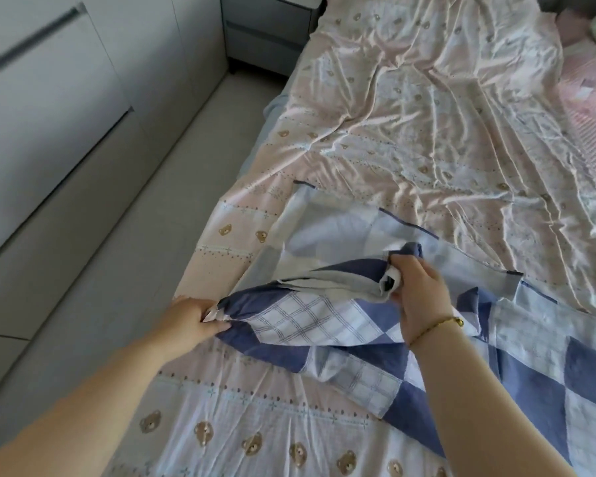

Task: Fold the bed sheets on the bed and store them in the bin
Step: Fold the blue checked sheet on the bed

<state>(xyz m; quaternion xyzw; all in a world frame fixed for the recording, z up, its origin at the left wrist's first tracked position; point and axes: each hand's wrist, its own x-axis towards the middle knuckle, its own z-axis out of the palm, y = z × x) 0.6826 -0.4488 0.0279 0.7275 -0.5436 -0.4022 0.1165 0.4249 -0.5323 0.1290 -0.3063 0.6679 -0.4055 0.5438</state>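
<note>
Head view. The blue sheet (324, 321), a patchwork of dark blue, pale blue and checked squares, lies across the near part of the bed (270, 111), on top of a pink sheet (410, 115) printed with bears. It is partly doubled over itself: a pale under-face shows on the far side, and a loose flap trails toward the near right.

My left hand (190, 321) pinches a corner of the blue sheet at the bed's left edge, thumb and fingers closed on a small tuft of cloth. My right hand (418, 297) grips a bunched edge near the middle, fingers curled round the gathered fabric. The span between the hands is drawn into a ridge lifted slightly off the bed.

I judge the cloth light, thin and wholly limp. It will sag wherever it is unsupported and will not keep a crease without being smoothed flat. It does not look slippery, so a pinch should hold. The best holds are corners and hems, taken in pairs and kept taut so the edges meet. The bunched grip on the right gives poorer control than a true corner would.

The pink sheet is spread out, wrinkled and unfolded. A bracelet (437, 326) sits on the right wrist. Left of the bed are pale floor (117, 235) and cabinets (49, 115). No bin is in view.
</note>
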